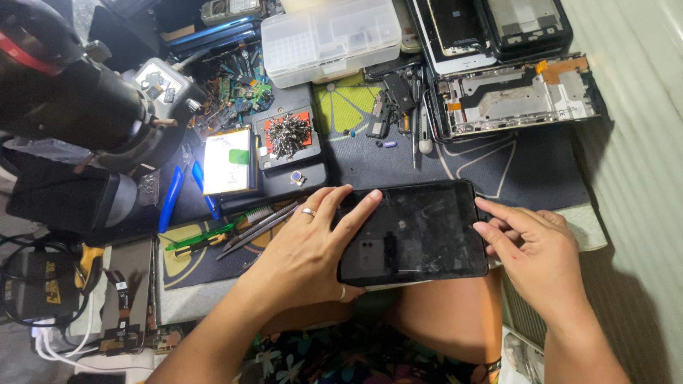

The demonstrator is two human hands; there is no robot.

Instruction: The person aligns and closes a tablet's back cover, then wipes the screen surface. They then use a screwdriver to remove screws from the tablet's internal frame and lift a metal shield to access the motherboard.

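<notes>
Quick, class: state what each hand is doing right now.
Left hand: open, fingers spread flat on the black tablet.
Right hand: fingertips touching the tablet's right edge.

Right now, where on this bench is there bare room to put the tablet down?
The dark mat is bare between the tablet and the opened metal chassis. Left of that it is crowded: the tray of screws, tweezers and circuit boards.

Around 1 black tablet lie 2 hands, 1 on its left side and 1 at its right edge. Above it sit 1 clear plastic organiser box, 1 bare metal chassis, and 2 blue pry tools far left.
</notes>
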